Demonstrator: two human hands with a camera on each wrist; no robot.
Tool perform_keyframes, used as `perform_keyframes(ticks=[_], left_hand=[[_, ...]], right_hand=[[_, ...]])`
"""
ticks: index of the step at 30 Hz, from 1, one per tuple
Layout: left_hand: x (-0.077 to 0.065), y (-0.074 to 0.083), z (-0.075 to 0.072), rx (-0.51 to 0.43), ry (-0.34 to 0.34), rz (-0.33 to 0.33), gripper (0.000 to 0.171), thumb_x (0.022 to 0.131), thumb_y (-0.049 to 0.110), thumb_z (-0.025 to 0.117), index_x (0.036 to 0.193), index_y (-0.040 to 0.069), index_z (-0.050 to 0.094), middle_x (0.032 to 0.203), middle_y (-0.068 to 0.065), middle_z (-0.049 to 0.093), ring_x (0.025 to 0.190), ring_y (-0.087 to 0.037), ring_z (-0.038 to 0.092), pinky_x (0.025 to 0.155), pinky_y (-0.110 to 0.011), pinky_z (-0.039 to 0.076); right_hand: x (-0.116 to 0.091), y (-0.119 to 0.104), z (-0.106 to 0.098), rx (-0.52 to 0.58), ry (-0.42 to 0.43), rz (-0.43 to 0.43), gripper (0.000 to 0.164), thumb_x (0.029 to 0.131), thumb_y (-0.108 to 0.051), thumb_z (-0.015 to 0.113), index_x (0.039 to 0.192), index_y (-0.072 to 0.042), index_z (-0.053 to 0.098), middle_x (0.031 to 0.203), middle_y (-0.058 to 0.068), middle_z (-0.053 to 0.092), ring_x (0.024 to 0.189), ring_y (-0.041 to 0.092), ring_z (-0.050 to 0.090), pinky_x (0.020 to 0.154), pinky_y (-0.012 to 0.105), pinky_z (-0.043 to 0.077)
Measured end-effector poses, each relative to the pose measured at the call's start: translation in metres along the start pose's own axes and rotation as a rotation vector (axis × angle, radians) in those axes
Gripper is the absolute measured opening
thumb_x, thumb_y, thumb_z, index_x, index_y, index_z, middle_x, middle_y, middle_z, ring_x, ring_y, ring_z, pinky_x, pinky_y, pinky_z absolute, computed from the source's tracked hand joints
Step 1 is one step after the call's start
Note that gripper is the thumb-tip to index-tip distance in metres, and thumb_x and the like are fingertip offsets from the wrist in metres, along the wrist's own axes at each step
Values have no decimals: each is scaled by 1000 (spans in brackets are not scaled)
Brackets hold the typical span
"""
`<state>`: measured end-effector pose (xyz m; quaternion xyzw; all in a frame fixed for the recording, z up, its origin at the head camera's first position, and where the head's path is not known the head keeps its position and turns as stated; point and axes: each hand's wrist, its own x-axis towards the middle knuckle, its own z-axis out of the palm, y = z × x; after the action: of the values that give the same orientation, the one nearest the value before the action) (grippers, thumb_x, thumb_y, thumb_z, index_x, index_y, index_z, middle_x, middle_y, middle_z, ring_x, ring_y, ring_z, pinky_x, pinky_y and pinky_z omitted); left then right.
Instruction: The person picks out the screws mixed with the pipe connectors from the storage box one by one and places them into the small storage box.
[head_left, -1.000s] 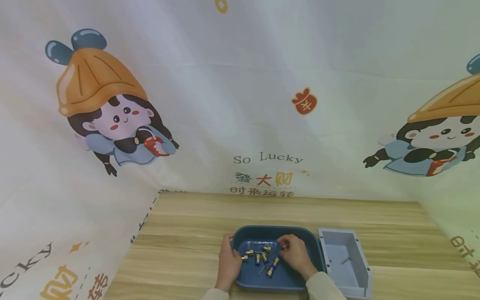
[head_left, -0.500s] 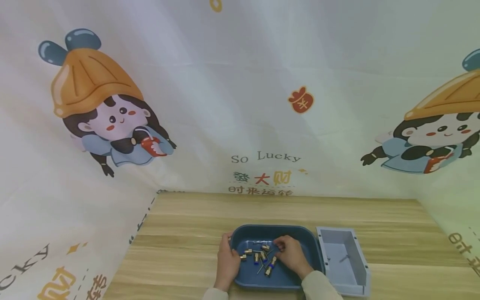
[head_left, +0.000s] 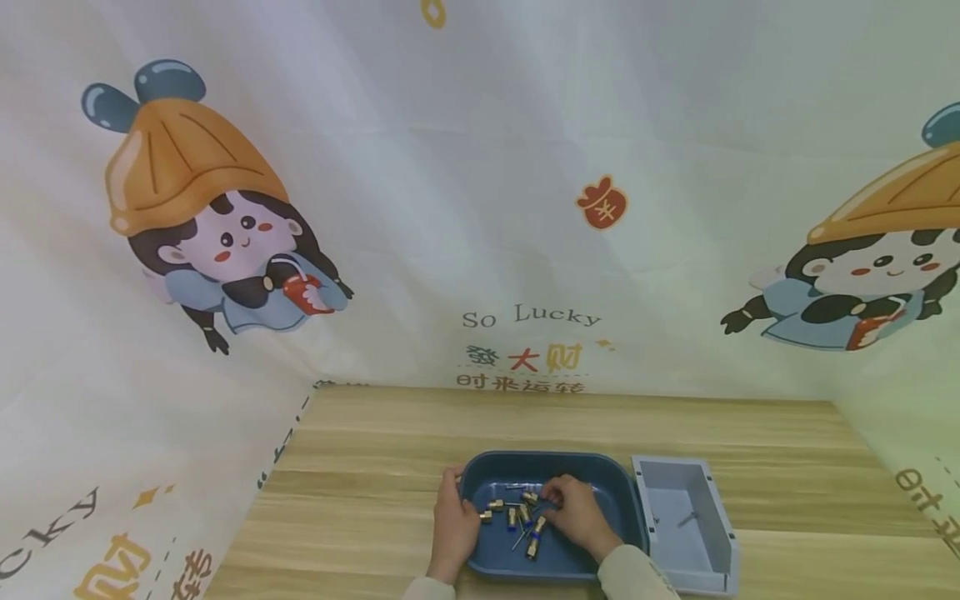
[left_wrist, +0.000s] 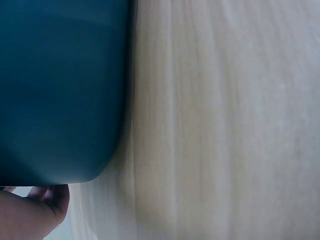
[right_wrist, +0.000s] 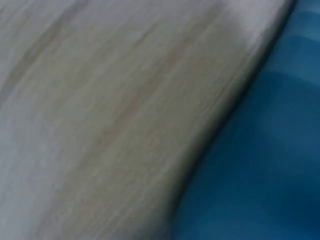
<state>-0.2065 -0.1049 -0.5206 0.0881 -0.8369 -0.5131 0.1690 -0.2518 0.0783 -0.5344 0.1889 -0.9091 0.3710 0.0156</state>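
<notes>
Left hand (head_left: pixel 455 527) grips the left edge of the blue tray (head_left: pixel 577 562), thumb over the rim and fingers outside the wall; the left wrist view shows fingertips against that wall. Tray sits on the wood-grain table (head_left: pixel 375 467), well apart from the table's far edge.

Inside, left to right: two small brass fittings (head_left: pixel 496 505) lie near the tray's left edge, by the thumb. Further in, more fittings with blue bands (head_left: pixel 512 518) and thin metal pins (head_left: pixel 519 540) lie loosely heaped, one pin toward the far edge. A longer brass piece (head_left: pixel 533 547) lies nearer the near edge, tilted.

Right hand (head_left: pixel 576 512) reaches in over the tray's right half, fingers bent, fingertips at the heap's right side. Whether it pinches anything: cannot tell; right wrist view is blurred.

Grey bin (head_left: pixel 675 492) stands just beside the tray's right edge, a small dark pin-like piece (head_left: pixel 687 519) inside it.
</notes>
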Motion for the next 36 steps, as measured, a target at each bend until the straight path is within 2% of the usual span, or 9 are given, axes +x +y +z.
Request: perform_keyframes(ticks=[4, 9, 18, 29, 36], left_hand=[[-1, 1, -1, -2, 6, 15, 45, 76, -18, 45, 118, -2, 49, 120, -28, 57, 111, -45, 56, 93, -57, 45], [-1, 2, -1, -15, 6, 22, 45, 76, -18, 46, 118, -2, 49, 118, -28, 58, 108, -43, 57, 92, -56, 46], [-1, 2, -1, -9, 1, 11, 45, 76, -18, 45, 118, -2, 49, 117, -28, 58, 108, -43, 57, 92, -56, 46], [2, -2, 0, -5, -10, -4, 46, 76, -18, 45, 119, -2, 49, 122, -27, 56, 113, -44, 54, 96, -57, 43], [1, -3, 1, 0, 4, 19, 46, 74, -19, 44, 117, -3, 50, 120, -28, 57, 112, -45, 54, 95, -58, 43]], right_hand=[[-1, 1, 1, -8, -17, -34, 13, 71, 4, 72, 75, -6, 65, 68, -2, 56, 63, 5, 46, 55, 20, 40], [-1, 2, 2, -10, -39, -69, 15, 74, 6, 66, 69, -7, 62, 63, -4, 55, 59, 0, 42, 52, 18, 39], [-3, 1, 2, 26, -85, -45, 15, 76, 7, 61, 72, -7, 60, 66, -4, 53, 60, 4, 43, 53, 19, 38], [-4, -3, -2, 79, -46, 17, 13, 77, 7, 60, 73, -5, 59, 67, -2, 54, 60, 6, 44, 52, 19, 37], [-5, 1, -7, 75, 5, 43, 11, 78, 3, 65, 74, -5, 60, 65, -2, 54, 58, 7, 43, 52, 20, 36]])
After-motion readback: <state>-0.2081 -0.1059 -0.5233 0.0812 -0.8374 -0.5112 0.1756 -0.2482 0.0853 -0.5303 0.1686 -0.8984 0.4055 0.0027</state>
